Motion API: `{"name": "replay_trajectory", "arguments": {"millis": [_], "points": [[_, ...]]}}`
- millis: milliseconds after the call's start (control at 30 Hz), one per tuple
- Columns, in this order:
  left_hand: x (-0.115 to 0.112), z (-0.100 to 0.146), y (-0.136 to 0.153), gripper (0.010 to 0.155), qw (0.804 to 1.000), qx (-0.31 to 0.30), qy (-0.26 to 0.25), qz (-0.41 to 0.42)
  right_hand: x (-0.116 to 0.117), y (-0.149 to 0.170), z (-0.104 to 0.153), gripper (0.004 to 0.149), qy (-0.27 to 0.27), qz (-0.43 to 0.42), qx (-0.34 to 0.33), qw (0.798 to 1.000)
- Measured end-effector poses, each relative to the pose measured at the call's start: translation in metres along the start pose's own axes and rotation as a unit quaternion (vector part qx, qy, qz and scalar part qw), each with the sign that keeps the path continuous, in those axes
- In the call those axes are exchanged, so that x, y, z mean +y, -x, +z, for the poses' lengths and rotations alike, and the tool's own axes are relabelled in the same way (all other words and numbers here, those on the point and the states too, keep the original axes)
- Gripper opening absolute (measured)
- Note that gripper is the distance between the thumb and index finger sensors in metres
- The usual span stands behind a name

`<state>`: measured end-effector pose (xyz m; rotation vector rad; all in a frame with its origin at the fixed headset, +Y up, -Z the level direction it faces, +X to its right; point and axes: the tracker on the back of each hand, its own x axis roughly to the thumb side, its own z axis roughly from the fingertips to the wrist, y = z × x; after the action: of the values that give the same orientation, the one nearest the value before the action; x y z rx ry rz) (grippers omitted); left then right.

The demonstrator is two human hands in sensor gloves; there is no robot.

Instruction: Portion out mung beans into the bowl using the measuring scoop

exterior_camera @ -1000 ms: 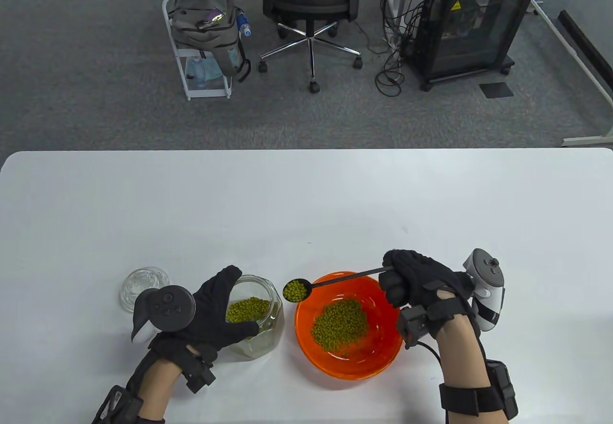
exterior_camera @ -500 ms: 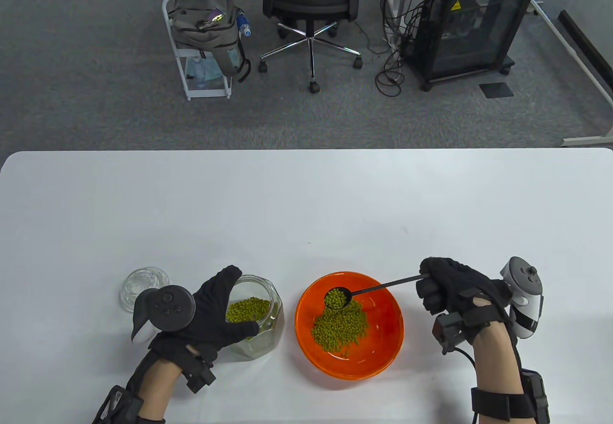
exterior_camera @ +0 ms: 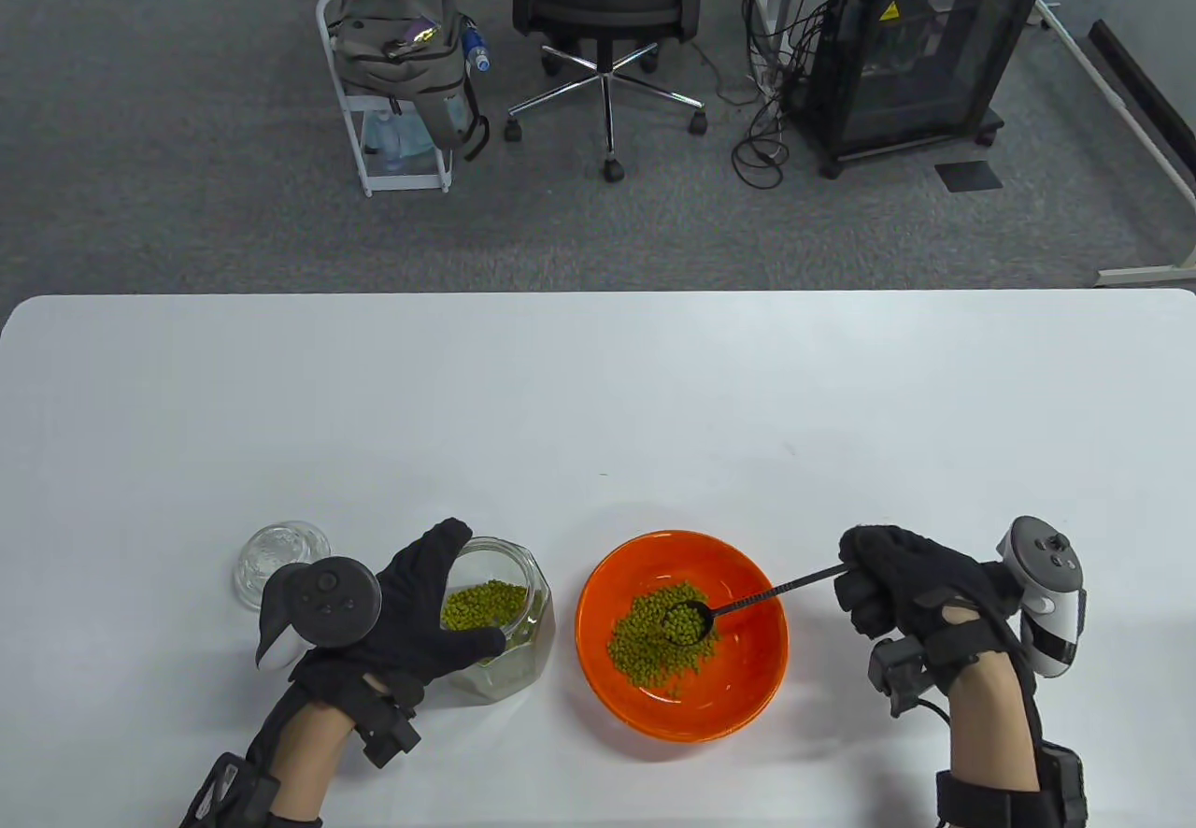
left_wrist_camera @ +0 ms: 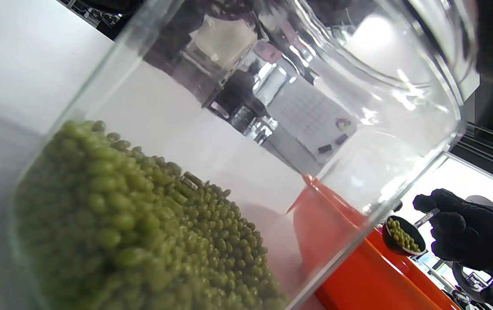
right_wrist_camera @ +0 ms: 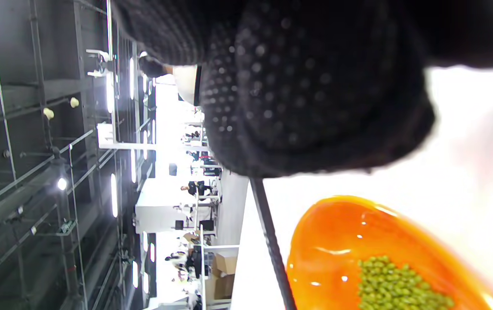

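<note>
A white table (exterior_camera: pixel 598 379) with rounded far corners fills the near half of the scene. At its near edge sits an orange bowl (exterior_camera: pixel 747 688) with a heap of mung beans (exterior_camera: pixel 645 646) in it. The right hand (exterior_camera: pixel 911 585) is curled tight around the thin handle of a black measuring scoop (exterior_camera: pixel 687 621), whose cup, full of beans, hangs over the heap in the bowl. Just left of the bowl stands a glass jar (exterior_camera: pixel 514 660), part full of beans; the left hand (exterior_camera: pixel 411 608) wraps its thumb and fingers around the jar's near and left sides. Left of the jar, a round glass lid (exterior_camera: pixel 280 552) lies flat on the table.

Beyond the far edge is grey carpet (exterior_camera: pixel 187 164). A black office chair (exterior_camera: pixel 607 15) on a star base stands in the middle; to its left a white rolling cart (exterior_camera: pixel 374 118) carries a grey backpack (exterior_camera: pixel 392 62) with a blue-capped bottle in its side pocket. To the right stands a black cabinet on wheels (exterior_camera: pixel 916 52), with a tangle of black cables (exterior_camera: pixel 766 108) on the floor beside it.
</note>
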<state>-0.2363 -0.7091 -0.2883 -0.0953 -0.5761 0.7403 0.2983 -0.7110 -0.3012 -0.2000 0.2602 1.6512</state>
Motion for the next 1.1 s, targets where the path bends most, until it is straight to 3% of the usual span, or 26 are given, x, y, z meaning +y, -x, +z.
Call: {"name": "replay_trajectory", "arguments": {"millis": [267, 767, 933, 1100], "points": [[0.0, 0.0, 0.0, 0.119, 1.0, 0.0, 0.0, 0.001, 0.015, -0.008, 0.0, 0.043, -0.036, 0.067, -0.054, 0.996], [0.0, 0.0, 0.0, 0.119, 1.0, 0.0, 0.001, -0.001, 0.03, -0.025, 0.01, 0.042, -0.027, 0.145, -0.126, 0.981], [0.0, 0.001, 0.0, 0.119, 1.0, 0.0, 0.001, -0.002, 0.039, -0.032, 0.014, 0.042, -0.04, 0.176, -0.172, 0.968], [0.0, 0.001, 0.0, 0.119, 1.0, 0.0, 0.001, -0.002, 0.049, -0.042, 0.021, 0.042, -0.066, 0.208, -0.251, 0.943]]}}
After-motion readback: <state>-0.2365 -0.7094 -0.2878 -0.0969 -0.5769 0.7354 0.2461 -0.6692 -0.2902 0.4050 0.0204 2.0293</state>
